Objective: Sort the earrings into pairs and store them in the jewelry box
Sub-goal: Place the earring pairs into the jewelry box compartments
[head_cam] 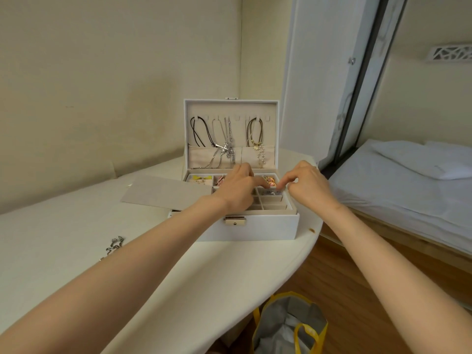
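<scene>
Table point(76, 226): white with a curved edge, filling the lower left and centre of the frame.
Bed point(396, 187): white sheet and pillow, at the right edge of the frame.
Jewelry box point(268, 228): white, open, standing on the table at frame centre near the curved edge, with its gold clasp point(235, 221) facing the camera.
Lid point(231, 106): upright behind the tray, with necklaces point(227, 146) hanging inside it, dark cords at the left and right and silver chains between.
Bag point(288, 325): grey with yellow trim and handles, on the wooden floor at the bottom of the frame.
Grey panel point(163, 191): flat, lying off the box's left side.
Left hand point(238, 190): over the middle of the divided tray with its fingers bent down. The tips are hidden, so I cannot tell its grip.
Right hand point(309, 186): over the tray's right side with a narrow grip, thumb and forefinger drawn close. It may be pinching something tiny.
Stored earrings: yellow pair point(201, 178) in the back left compartment, pink pieces point(220, 180) beside them, gold and pink cluster point(269, 180) at the back right, and a silver piece point(271, 193) in the cell just below the right fingertips.
Loose earrings point(115, 245): silver, on the table at the lower left, well apart from the box and partly behind the left forearm.
</scene>
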A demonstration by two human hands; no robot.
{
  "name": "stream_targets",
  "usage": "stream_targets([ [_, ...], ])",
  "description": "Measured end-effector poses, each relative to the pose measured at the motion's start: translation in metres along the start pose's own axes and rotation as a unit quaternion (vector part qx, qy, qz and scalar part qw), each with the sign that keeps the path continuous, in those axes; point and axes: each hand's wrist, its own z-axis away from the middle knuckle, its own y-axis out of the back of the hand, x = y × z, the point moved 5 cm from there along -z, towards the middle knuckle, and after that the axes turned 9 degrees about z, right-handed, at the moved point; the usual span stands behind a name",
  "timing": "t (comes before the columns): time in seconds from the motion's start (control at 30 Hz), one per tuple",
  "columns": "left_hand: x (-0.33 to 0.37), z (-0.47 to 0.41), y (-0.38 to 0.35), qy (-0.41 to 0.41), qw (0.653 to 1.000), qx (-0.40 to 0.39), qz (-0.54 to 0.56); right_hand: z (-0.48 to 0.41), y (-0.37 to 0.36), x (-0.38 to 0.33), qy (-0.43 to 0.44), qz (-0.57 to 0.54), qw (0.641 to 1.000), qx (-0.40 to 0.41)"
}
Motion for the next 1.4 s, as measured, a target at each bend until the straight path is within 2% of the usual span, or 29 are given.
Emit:
stream_targets([
  [0.13,-0.001,-0.005,-0.006,0.01,0.999,-0.022,-0.038,0.004,-0.007,-0.003,0.013,0.013,1.0,-0.025],
  [0.27,-0.004,-0.005,-0.003,0.011,1.0,-0.006,-0.023,0.001,-0.001,0.003,-0.007,-0.008,1.0,0.026],
  [0.43,-0.005,-0.002,-0.001,0.012,1.0,0.017,0.012,-0.003,-0.013,0.002,0.011,0.043,0.999,-0.027],
  [0.67,-0.017,0.01,0.009,-0.007,0.996,0.075,0.038,0.004,0.001,-0.006,0.023,-0.032,0.999,0.021],
  [0.83,-0.02,0.044,0.025,-0.023,0.988,0.124,0.093,0.022,0.004,-0.027,0.067,-0.091,0.992,0.055],
  [0.93,-0.025,0.068,0.032,-0.012,0.987,0.131,0.091,0.041,0.004,-0.047,0.099,-0.146,0.982,0.064],
  [1.1,-0.038,0.11,0.046,-0.011,0.987,0.116,0.107,0.069,-0.007,-0.082,0.13,-0.179,0.975,0.031],
  [1.2,-0.051,0.133,0.049,0.007,0.993,0.077,0.091,0.086,-0.016,-0.099,0.151,-0.205,0.967,0.022],
  [1.3,-0.067,0.154,0.049,0.063,0.996,0.024,0.062,0.1,-0.032,-0.115,0.17,-0.219,0.961,-0.006],
  [1.4,-0.089,0.17,0.047,0.153,0.986,-0.064,0.024,0.11,-0.053,-0.134,0.196,-0.208,0.957,-0.042],
])
